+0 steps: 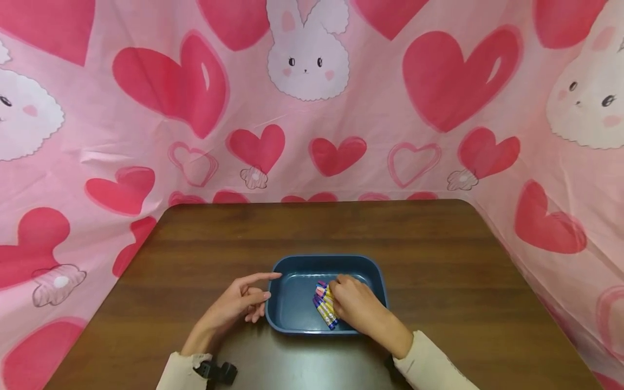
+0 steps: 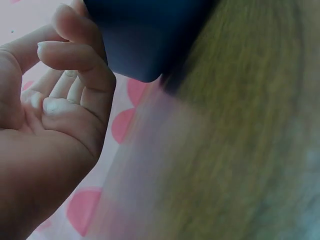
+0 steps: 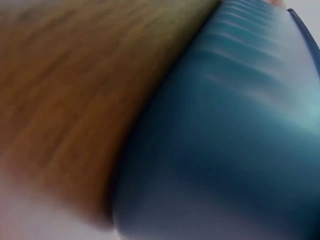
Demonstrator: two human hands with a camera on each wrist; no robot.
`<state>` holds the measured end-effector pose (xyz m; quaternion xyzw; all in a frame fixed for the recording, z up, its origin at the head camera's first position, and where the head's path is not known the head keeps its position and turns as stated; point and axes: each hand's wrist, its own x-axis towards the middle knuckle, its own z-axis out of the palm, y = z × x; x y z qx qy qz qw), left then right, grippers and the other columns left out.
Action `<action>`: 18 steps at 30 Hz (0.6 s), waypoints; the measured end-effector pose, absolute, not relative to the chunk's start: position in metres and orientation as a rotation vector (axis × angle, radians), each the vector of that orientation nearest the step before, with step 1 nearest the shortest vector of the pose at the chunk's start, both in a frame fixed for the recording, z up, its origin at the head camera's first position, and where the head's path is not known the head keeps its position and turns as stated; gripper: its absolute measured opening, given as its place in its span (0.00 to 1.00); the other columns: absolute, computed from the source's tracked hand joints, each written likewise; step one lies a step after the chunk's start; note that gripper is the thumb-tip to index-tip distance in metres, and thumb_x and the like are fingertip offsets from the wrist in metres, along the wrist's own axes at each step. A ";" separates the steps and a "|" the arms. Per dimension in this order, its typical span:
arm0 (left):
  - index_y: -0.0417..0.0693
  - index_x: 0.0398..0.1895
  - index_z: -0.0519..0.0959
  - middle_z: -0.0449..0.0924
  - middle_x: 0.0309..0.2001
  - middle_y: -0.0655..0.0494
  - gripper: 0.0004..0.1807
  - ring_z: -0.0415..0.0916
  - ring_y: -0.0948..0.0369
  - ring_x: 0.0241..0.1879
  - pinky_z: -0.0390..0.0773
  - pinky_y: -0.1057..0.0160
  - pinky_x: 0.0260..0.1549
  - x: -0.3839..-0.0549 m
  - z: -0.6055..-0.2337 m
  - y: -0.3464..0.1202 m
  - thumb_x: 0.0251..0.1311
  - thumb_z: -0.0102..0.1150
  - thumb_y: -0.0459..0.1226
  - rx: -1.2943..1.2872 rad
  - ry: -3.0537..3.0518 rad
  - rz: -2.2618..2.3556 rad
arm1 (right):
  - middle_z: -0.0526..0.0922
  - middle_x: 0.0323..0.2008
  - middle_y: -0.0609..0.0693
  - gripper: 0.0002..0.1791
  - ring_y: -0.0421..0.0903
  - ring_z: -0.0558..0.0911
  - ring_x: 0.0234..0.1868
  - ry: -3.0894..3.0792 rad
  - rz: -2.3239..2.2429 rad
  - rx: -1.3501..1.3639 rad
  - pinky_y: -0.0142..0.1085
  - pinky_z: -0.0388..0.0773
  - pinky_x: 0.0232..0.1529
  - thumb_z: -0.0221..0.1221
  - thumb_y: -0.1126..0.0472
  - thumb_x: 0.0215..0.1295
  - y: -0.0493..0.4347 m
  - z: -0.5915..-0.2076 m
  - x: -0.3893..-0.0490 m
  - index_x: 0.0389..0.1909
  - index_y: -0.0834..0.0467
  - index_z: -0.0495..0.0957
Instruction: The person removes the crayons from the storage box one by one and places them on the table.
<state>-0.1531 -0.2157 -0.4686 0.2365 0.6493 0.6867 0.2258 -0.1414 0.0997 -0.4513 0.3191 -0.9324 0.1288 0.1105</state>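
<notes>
From where I stand, a pink cloth (image 1: 302, 116) printed with hearts (image 1: 337, 156) and rabbits (image 1: 308, 76) hangs behind and around a brown bench (image 1: 439, 254). A small bunch of crayons (image 1: 324, 310), yellow-wrapped with purple, pink and blue showing, lies inside a blue tray (image 1: 294, 306), right of its middle. The right hand (image 1: 358, 306) bends over them with its fingers curled; the fingertips are hidden, so I cannot tell whether it grips any. At the tray's left rim, the left hand (image 1: 239, 302) has index finger and thumb spread apart, the other fingers loosely bent, clamped on nothing. As far as I can judge, the crayons in sight are already in the tray, roughly bunched; whether more sorting remains, I cannot tell.
</notes>
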 end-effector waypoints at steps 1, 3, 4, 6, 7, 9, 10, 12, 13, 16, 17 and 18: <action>0.32 0.72 0.61 0.79 0.24 0.46 0.27 0.73 0.61 0.17 0.71 0.69 0.15 -0.152 -0.469 -0.216 0.71 0.51 0.29 0.644 1.779 1.908 | 0.71 0.22 0.47 0.04 0.44 0.74 0.25 -2.740 0.384 0.941 0.38 0.75 0.25 0.64 0.67 0.52 0.100 -0.451 -0.141 0.25 0.58 0.77; 0.31 0.72 0.61 0.79 0.24 0.46 0.27 0.73 0.60 0.17 0.71 0.69 0.16 -0.151 -0.470 -0.216 0.71 0.50 0.28 0.637 1.760 1.928 | 0.69 0.21 0.45 0.07 0.42 0.72 0.23 -2.752 0.393 0.942 0.37 0.72 0.24 0.64 0.68 0.50 0.101 -0.450 -0.142 0.23 0.56 0.75; 0.30 0.72 0.60 0.79 0.24 0.47 0.27 0.73 0.60 0.17 0.71 0.69 0.16 -0.151 -0.470 -0.216 0.71 0.50 0.28 0.639 1.752 1.936 | 0.68 0.21 0.44 0.08 0.41 0.70 0.22 -2.761 0.406 0.940 0.36 0.70 0.23 0.64 0.68 0.49 0.101 -0.448 -0.142 0.22 0.55 0.74; 0.32 0.72 0.61 0.80 0.24 0.48 0.27 0.74 0.60 0.18 0.72 0.70 0.17 -0.151 -0.471 -0.216 0.71 0.50 0.28 0.614 1.726 1.951 | 0.66 0.20 0.43 0.10 0.40 0.67 0.22 -2.787 0.435 0.927 0.34 0.66 0.22 0.65 0.67 0.50 0.103 -0.445 -0.141 0.21 0.54 0.72; 0.32 0.72 0.61 0.80 0.24 0.50 0.27 0.74 0.60 0.18 0.72 0.70 0.17 -0.151 -0.471 -0.216 0.71 0.50 0.28 0.605 1.714 1.957 | 0.66 0.20 0.42 0.11 0.39 0.66 0.22 -2.800 0.443 0.915 0.33 0.65 0.22 0.65 0.67 0.50 0.104 -0.443 -0.142 0.21 0.53 0.71; 0.33 0.72 0.61 0.80 0.24 0.52 0.27 0.76 0.61 0.19 0.72 0.70 0.18 -0.151 -0.472 -0.216 0.72 0.49 0.28 0.596 1.696 1.963 | 0.66 0.20 0.42 0.10 0.38 0.66 0.22 -2.809 0.480 0.887 0.32 0.64 0.21 0.66 0.66 0.52 0.106 -0.439 -0.142 0.22 0.54 0.73; 0.33 0.72 0.60 0.80 0.24 0.52 0.27 0.76 0.61 0.20 0.72 0.70 0.19 -0.151 -0.473 -0.216 0.72 0.48 0.28 0.596 1.686 1.966 | 0.66 0.21 0.42 0.10 0.38 0.65 0.23 -2.807 0.499 0.872 0.31 0.64 0.21 0.66 0.66 0.52 0.107 -0.436 -0.142 0.23 0.54 0.74; 0.34 0.73 0.60 0.81 0.24 0.53 0.27 0.77 0.62 0.20 0.72 0.71 0.19 -0.152 -0.474 -0.216 0.73 0.48 0.28 0.582 1.669 1.972 | 0.66 0.21 0.41 0.09 0.38 0.66 0.23 -2.790 0.529 0.840 0.30 0.64 0.21 0.67 0.65 0.52 0.110 -0.431 -0.141 0.24 0.54 0.75; 0.34 0.73 0.60 0.81 0.24 0.53 0.27 0.78 0.62 0.21 0.72 0.71 0.19 -0.152 -0.474 -0.216 0.73 0.48 0.29 0.579 1.664 1.974 | 0.66 0.21 0.41 0.08 0.37 0.66 0.23 -2.780 0.540 0.820 0.30 0.64 0.21 0.67 0.65 0.52 0.112 -0.430 -0.141 0.25 0.54 0.75; 0.36 0.73 0.61 0.81 0.23 0.53 0.26 0.78 0.62 0.21 0.71 0.71 0.19 -0.152 -0.475 -0.216 0.73 0.47 0.29 0.559 1.658 1.982 | 0.67 0.21 0.40 0.07 0.37 0.66 0.24 -2.753 0.585 0.777 0.29 0.65 0.22 0.68 0.64 0.51 0.118 -0.425 -0.139 0.26 0.55 0.78; 0.36 0.73 0.61 0.81 0.23 0.52 0.26 0.78 0.62 0.21 0.71 0.71 0.19 -0.152 -0.475 -0.215 0.73 0.47 0.30 0.550 1.660 1.983 | 0.67 0.21 0.40 0.07 0.36 0.67 0.24 -2.752 0.599 0.766 0.29 0.66 0.22 0.68 0.63 0.51 0.119 -0.423 -0.138 0.27 0.55 0.78; 0.36 0.73 0.61 0.81 0.23 0.52 0.26 0.79 0.62 0.21 0.71 0.71 0.19 -0.152 -0.476 -0.215 0.74 0.47 0.30 0.551 1.661 1.982 | 0.68 0.21 0.39 0.07 0.36 0.67 0.24 -2.758 0.609 0.754 0.28 0.66 0.22 0.69 0.62 0.51 0.120 -0.423 -0.136 0.28 0.55 0.79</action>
